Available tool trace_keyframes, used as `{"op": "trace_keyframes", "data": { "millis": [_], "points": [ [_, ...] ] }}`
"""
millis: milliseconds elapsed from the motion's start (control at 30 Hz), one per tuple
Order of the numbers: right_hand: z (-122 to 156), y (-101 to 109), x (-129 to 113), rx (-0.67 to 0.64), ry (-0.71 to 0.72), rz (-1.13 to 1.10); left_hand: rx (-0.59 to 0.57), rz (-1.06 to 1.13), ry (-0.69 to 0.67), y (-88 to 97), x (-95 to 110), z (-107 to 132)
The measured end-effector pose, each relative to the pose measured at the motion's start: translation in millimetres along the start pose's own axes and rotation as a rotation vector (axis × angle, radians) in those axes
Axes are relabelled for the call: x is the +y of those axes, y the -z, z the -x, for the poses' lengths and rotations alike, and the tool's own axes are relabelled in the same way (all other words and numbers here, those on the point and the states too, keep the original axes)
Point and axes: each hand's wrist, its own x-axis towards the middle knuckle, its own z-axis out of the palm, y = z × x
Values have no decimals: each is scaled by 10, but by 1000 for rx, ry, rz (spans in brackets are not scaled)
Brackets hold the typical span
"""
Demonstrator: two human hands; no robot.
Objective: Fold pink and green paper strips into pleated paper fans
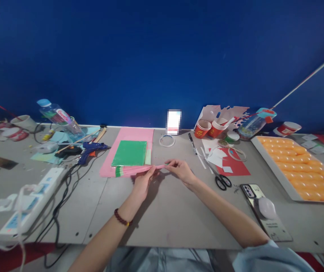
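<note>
Near the middle of the head view, the left hand point(143, 182) and the right hand point(181, 171) are pinching a thin pink strip point(136, 170). Just left of center, a green square point(129, 153) is lying on a pink sheet point(137, 134).

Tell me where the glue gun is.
In the head view, the blue glue gun lies on the table, left of the left hand, its nozzle pointing toward the pink sheet.

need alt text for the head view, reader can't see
Left hand and right hand pinch a pink strip over a grey table, near a green square on a pink sheet. A glue gun lies left, scissors and a phone right.
</note>
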Motion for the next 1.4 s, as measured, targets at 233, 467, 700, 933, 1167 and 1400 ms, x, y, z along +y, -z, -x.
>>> {"op": "trace_keyframes", "data": {
  "millis": [233,467,700,933,1167,1400],
  "points": [
    [11,-12,-25,-24,8,-62,12,10,1,-2,11,5],
    [2,3,-34,-45,-63,-134,5,-59,-22,23,5,-15],
    [-2,11,-12,-64,-52,-145,10,-56,-58,12,11,-4],
    [17,-7,7,-3,-1,-28,7,-73,-51,17,37,-8],
    [59,-9,-9,-126,-14,37,72,-142,-101,52,42,-45],
    [199,-13,-185,-493,-181,110,-22,-444,-101,74,5,-19]
  ]
}}
